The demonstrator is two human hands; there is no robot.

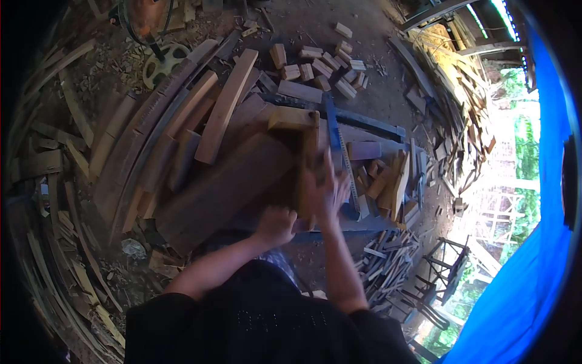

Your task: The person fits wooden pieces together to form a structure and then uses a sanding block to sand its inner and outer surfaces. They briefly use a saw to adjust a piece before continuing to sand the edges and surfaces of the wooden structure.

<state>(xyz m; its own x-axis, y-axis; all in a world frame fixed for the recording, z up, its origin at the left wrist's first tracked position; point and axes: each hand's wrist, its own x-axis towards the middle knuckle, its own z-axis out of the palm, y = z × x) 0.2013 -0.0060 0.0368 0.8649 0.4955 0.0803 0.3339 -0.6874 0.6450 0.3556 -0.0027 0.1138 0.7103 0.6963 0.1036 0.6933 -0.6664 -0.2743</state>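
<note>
My left hand (277,225) is closed in a fist at the near end of the bench, beside a small wood end (303,225). What its fingers hold, if anything, is hidden. My right hand (327,191), smeared by motion, has its fingers stretched out over an upright wooden piece (308,142). That piece meets a lighter short wood block (292,119) at its far end. Just right of my right hand lies a long blue strip (331,118) with a toothed or marked edge. A wide dark plank (233,182) slants in from the left.
Long boards (227,106) lean in rows on the left. Beyond the bench, cut wood blocks (330,67) are scattered on the dirt floor. Wood offcuts (382,182) lie on the bench's right side, and thin scraps (388,261) are heaped below. A blue tarp (527,261) hangs at right.
</note>
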